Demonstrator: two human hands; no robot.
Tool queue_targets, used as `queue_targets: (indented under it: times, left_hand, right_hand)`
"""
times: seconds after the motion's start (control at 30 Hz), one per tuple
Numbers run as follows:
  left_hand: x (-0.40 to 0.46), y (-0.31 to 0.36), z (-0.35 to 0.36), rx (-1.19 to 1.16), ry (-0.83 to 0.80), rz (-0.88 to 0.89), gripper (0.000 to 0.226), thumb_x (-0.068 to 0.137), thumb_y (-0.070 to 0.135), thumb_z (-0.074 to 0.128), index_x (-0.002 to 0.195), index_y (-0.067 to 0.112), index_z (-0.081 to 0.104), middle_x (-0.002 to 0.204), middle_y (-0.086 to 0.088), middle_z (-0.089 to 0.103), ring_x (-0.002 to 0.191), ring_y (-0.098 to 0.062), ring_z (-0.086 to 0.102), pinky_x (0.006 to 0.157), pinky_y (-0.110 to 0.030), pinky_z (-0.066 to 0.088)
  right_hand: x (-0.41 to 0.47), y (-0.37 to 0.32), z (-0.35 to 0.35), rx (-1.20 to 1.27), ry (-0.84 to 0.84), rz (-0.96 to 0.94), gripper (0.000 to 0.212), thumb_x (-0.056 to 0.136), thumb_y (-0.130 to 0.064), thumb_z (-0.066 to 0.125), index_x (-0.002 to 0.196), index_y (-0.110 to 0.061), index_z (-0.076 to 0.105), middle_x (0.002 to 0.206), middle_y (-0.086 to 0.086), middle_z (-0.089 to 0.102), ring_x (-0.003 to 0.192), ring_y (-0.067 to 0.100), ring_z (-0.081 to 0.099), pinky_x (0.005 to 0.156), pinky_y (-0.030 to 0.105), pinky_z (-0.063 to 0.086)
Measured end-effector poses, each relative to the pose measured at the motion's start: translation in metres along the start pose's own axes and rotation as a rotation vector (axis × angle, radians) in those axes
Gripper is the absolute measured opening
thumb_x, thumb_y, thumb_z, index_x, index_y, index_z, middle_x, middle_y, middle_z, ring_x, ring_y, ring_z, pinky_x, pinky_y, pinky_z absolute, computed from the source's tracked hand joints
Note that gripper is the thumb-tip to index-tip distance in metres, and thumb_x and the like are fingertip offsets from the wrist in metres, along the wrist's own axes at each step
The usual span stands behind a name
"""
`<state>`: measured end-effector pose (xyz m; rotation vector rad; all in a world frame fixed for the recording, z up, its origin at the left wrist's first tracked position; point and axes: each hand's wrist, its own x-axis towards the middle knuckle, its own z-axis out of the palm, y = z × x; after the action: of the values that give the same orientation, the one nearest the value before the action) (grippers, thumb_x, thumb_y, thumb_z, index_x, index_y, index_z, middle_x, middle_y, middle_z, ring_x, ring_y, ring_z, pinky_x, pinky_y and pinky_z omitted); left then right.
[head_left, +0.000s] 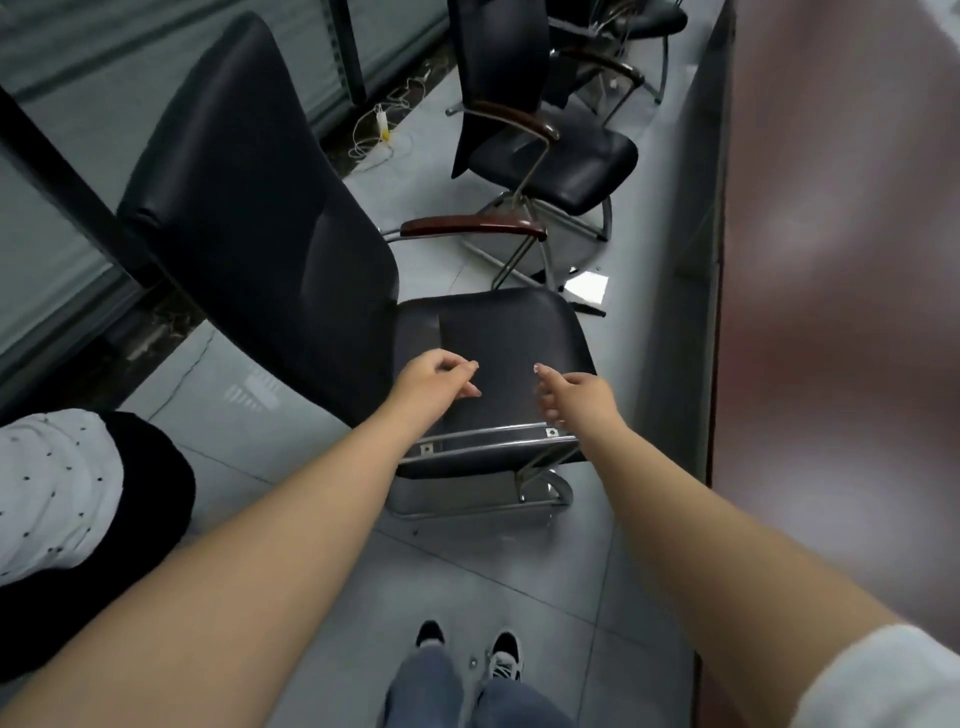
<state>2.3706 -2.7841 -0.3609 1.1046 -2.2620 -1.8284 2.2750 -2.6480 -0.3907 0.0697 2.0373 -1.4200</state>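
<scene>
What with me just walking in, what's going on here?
A person stands before a black chair, both arms stretched out. The left hand and right hand hang over its seat, fingers loosely curled, holding nothing. The near side shows a bare metal rail, no armrest. A second chair stands behind.

Both bare arms stretched forward, left hand and right hand apart, fingers loosely curled, holding nothing.

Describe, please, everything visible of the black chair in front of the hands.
The black chair looks leather-like, with a tall curved backrest and flat seat on a chrome frame, upright on the tiled floor. Its far side has a brown armrest; the near side shows only a bare metal rail. The left hand and right hand reach over it.
</scene>
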Motion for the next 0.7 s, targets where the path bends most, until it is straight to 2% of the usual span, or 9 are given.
queue_targets:
  times: [0.1,0.17,0.33,0.4,0.43,0.5,0.57,0.63,0.7]
  left_hand:
    - [0.022,-0.028,0.005,-0.003,-0.038,-0.126,0.009,0.093,0.025,0.053,0.085,0.02,0.055,0.075,0.002,0.067,0.084,-0.013,0.061,0.083,-0.029,0.048]
    - [0.035,-0.046,0.011,0.003,-0.066,-0.198,0.011,0.093,0.025,0.052,0.085,0.018,0.055,0.072,0.002,0.065,0.078,-0.011,0.06,0.076,-0.027,0.047]
    - [0.067,-0.088,0.034,-0.005,-0.145,-0.373,0.024,0.095,0.027,0.048,0.074,0.017,0.054,0.039,0.011,0.058,0.063,-0.007,0.053,0.057,-0.019,0.038]
    - [0.075,-0.104,0.044,0.001,-0.182,-0.446,0.029,0.096,0.031,0.046,0.071,0.018,0.053,0.036,0.013,0.056,0.063,-0.006,0.052,0.057,-0.02,0.037]
    - [0.077,-0.11,0.048,-0.009,-0.191,-0.478,0.029,0.096,0.033,0.046,0.071,0.019,0.054,0.037,0.013,0.057,0.063,-0.007,0.052,0.057,-0.021,0.037]
    - [0.081,-0.124,0.054,-0.054,-0.18,-0.546,0.028,0.094,0.038,0.047,0.079,0.017,0.057,0.05,0.008,0.064,0.068,-0.01,0.053,0.06,-0.021,0.04]
    - [0.086,-0.135,0.057,-0.166,-0.154,-0.64,0.034,0.092,0.045,0.048,0.097,0.013,0.058,0.082,-0.001,0.068,0.083,-0.015,0.057,0.068,-0.024,0.044]
    - [0.092,-0.143,0.061,-0.32,-0.152,-0.74,0.049,0.09,0.051,0.047,0.113,0.009,0.056,0.107,-0.006,0.065,0.103,-0.019,0.057,0.082,-0.03,0.045]
    - [0.094,-0.147,0.065,-0.433,-0.157,-0.799,0.058,0.09,0.053,0.046,0.124,0.007,0.051,0.124,-0.008,0.06,0.118,-0.021,0.053,0.091,-0.032,0.041]
  right_hand:
    - [0.026,0.03,0.012,0.031,0.018,0.112,0.038,0.088,-0.037,0.061,0.057,-0.015,0.053,0.05,-0.003,0.049,0.048,0.014,0.044,0.052,0.024,0.032]
    - [0.037,0.048,0.02,0.058,0.028,0.197,0.038,0.088,-0.037,0.06,0.058,-0.015,0.051,0.052,-0.002,0.048,0.046,0.013,0.045,0.049,0.024,0.031]
    - [0.067,0.091,0.034,0.227,0.12,0.443,0.039,0.087,-0.039,0.061,0.063,-0.014,0.044,0.03,-0.007,0.041,0.022,0.006,0.036,0.029,0.017,0.026]
    - [0.074,0.105,0.041,0.265,0.145,0.513,0.036,0.084,-0.042,0.064,0.075,-0.01,0.049,0.031,-0.006,0.043,0.021,0.005,0.036,0.029,0.016,0.029]
    - [0.077,0.109,0.045,0.296,0.164,0.541,0.037,0.082,-0.042,0.066,0.088,-0.009,0.052,0.039,-0.004,0.049,0.026,0.005,0.043,0.033,0.018,0.036]
    - [0.085,0.115,0.052,0.373,0.195,0.56,0.048,0.082,-0.042,0.067,0.11,-0.006,0.052,0.066,0.001,0.058,0.054,0.01,0.059,0.056,0.026,0.052]
    - [0.094,0.118,0.056,0.456,0.189,0.547,0.054,0.082,-0.04,0.068,0.121,-0.006,0.051,0.085,0.002,0.062,0.078,0.014,0.061,0.075,0.03,0.053]
    - [0.102,0.12,0.057,0.584,0.165,0.55,0.055,0.081,-0.039,0.069,0.123,-0.009,0.05,0.098,0.002,0.064,0.084,0.012,0.061,0.082,0.031,0.051]
    - [0.106,0.122,0.056,0.771,0.157,0.547,0.049,0.082,-0.036,0.068,0.122,-0.012,0.051,0.1,0.003,0.063,0.084,0.011,0.061,0.085,0.032,0.049]
